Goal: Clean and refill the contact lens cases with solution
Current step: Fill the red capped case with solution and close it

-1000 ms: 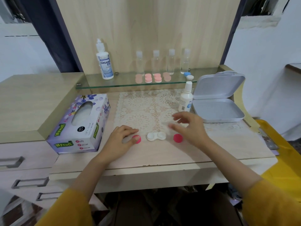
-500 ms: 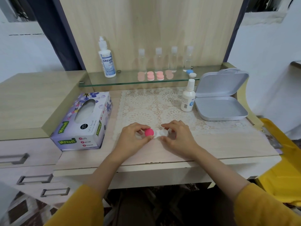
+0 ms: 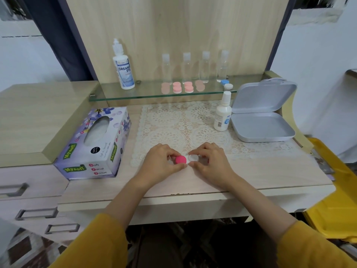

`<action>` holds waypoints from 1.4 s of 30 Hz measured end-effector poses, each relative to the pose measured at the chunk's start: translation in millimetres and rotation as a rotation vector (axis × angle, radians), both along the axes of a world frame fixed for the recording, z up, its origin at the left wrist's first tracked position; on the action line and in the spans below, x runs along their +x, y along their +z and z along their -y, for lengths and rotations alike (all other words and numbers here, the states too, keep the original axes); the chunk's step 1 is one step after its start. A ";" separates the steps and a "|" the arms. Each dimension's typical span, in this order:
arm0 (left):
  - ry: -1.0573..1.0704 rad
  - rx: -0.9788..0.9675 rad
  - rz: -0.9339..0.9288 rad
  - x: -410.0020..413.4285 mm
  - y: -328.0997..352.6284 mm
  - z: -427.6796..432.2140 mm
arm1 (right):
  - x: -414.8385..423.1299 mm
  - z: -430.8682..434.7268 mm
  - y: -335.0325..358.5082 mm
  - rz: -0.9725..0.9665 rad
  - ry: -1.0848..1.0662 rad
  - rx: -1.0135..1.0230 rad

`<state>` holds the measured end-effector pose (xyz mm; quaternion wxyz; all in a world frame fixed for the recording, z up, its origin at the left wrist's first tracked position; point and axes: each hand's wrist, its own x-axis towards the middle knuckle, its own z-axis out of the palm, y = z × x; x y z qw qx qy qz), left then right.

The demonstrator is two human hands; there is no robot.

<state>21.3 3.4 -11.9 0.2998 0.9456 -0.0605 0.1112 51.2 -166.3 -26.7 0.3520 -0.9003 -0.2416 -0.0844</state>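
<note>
A white contact lens case (image 3: pixel 193 158) lies on the desk near the lace mat's front edge. My left hand (image 3: pixel 161 161) pinches a pink cap (image 3: pixel 180 159) on the case's left well. My right hand (image 3: pixel 209 161) grips the case's right side, whose well shows white and uncapped. The second pink cap is hidden, perhaps under my right hand. A small white solution bottle (image 3: pixel 222 113) stands at the mat's right. A larger solution bottle (image 3: pixel 123 67) stands on the glass shelf (image 3: pixel 146 93).
A tissue box (image 3: pixel 94 144) lies at the left. An open grey box (image 3: pixel 260 120) sits at the right. Several clear bottles (image 3: pixel 195 66), pink lens cases (image 3: pixel 182 87) and a blue-and-white case (image 3: pixel 226 84) line the shelf. A yellow thing (image 3: pixel 332 190) is beside the desk.
Both hands came in from the loose caps to the white case. My left hand carried a pink cap onto the left well; my right hand took hold of the case's right side.
</note>
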 end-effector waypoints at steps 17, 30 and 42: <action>0.028 -0.100 -0.031 -7.7 3.7 11.7 | -5.3 -0.5 4.2 0.005 0.003 0.010; 0.102 -0.094 0.030 -8.7 -4.3 11.2 | -4.4 -0.9 5.5 -0.025 -0.004 0.027; 0.179 -0.214 0.096 -13.0 -13.5 20.9 | -4.9 -1.0 5.2 -0.001 -0.007 0.031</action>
